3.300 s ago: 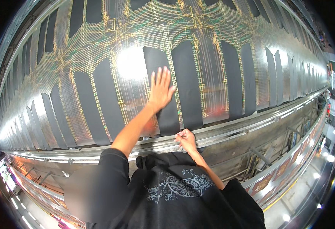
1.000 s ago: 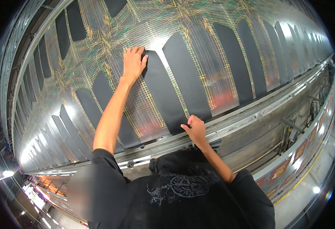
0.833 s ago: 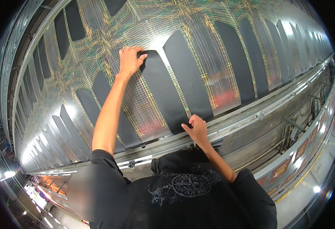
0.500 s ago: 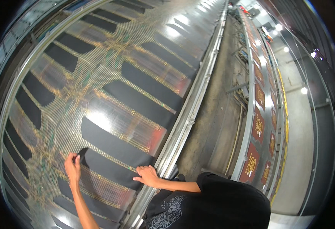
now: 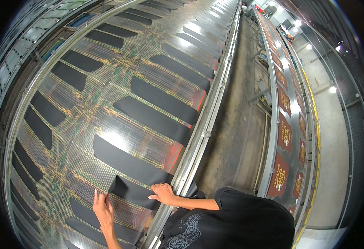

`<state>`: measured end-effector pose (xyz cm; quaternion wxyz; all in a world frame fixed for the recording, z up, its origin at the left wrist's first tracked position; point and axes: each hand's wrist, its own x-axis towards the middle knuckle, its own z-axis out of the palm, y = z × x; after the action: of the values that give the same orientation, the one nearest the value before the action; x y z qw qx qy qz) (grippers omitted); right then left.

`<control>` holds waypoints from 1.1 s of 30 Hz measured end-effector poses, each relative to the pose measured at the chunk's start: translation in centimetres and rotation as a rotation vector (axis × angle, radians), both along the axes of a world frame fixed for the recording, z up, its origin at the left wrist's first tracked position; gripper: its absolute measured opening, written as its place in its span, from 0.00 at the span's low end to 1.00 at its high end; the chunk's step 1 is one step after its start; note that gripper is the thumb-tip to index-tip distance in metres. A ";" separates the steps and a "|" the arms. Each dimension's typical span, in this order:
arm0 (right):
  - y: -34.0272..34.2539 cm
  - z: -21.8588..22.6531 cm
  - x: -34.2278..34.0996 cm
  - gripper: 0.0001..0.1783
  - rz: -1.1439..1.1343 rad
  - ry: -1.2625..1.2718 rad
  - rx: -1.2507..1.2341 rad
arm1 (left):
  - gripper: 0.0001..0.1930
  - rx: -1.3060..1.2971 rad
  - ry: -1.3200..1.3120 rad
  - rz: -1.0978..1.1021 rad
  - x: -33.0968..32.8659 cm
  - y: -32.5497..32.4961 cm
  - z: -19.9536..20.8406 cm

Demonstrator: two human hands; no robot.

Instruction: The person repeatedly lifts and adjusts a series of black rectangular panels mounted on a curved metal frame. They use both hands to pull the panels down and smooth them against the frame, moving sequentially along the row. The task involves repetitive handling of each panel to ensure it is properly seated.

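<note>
A black fabric panel (image 5: 137, 191) lies on the long printing table (image 5: 76, 143), its left end curled up into a dark fold. Close to that raised end is my left hand (image 5: 103, 208), one finger stretched out and the others slightly bent. Nothing shows between its fingers, and the curled tip stands a little apart from them. My right hand (image 5: 164, 194) rests on the panel's right end near the table's metal rail, with its fingers spread. Just beyond lies a flat neighbouring black panel (image 5: 128, 162).
Rows of black panels (image 5: 155, 118) line both sides of the table, over criss-cross yellow and green lines. A metal rail (image 5: 212, 110) edges the table. Past a floor aisle (image 5: 227, 141), a second table holds dark red printed pieces (image 5: 285, 133). Bright lights glare on the surface.
My left hand has moved right and toward me. The panel's left end has been turned back further to the right. My right hand stays on the panel's right end; the view has shifted slightly.
</note>
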<state>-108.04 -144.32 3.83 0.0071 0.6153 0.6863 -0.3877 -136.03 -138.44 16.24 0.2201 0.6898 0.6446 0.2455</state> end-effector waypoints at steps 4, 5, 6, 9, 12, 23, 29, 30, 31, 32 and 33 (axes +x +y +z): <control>0.3 -1.4 -0.1 0.27 0.024 -0.015 0.146 | 0.07 0.243 -0.088 0.062 0.2 -3.8 6.8; 0.0 -1.6 -0.7 0.27 0.058 0.000 0.196 | 0.08 0.327 -0.099 0.090 -0.2 -5.3 9.3; -0.4 -1.6 -0.8 0.28 0.083 -0.036 0.240 | 0.07 0.183 -0.009 0.070 -0.7 -4.8 11.2; -0.8 -2.9 -0.2 0.30 0.024 0.002 0.373 | 0.02 0.014 0.034 0.025 -2.7 -0.9 11.4; 0.2 -0.2 -0.9 0.28 0.047 -0.003 0.252 | 0.08 0.018 -0.073 0.135 -6.2 2.1 8.2; 0.7 1.3 -0.8 0.27 0.048 -0.004 0.211 | 0.19 -0.266 -0.096 0.378 -12.5 11.7 -8.4; 0.7 0.7 -0.6 0.27 0.042 0.011 0.291 | 0.16 -0.167 -0.126 0.448 -10.6 13.3 -12.0; 0.7 0.7 -0.5 0.27 0.041 0.008 0.293 | 0.16 -0.181 -0.158 0.483 -10.3 13.3 -12.0; 0.8 0.7 -0.5 0.27 0.041 0.017 0.289 | 0.16 -0.195 -0.191 0.517 -10.0 13.4 -12.0; 0.9 0.7 -0.6 0.27 0.044 0.032 0.286 | 0.16 -0.205 -0.195 0.533 -10.1 13.3 -12.3; 0.9 0.8 -0.7 0.27 0.048 0.046 0.283 | 0.16 -0.216 -0.199 0.548 -10.3 13.2 -12.6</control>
<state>-108.69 -143.42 4.64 -0.0861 0.5847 0.7486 -0.3006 -146.33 -125.19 3.66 0.2798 0.4355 0.8042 0.2921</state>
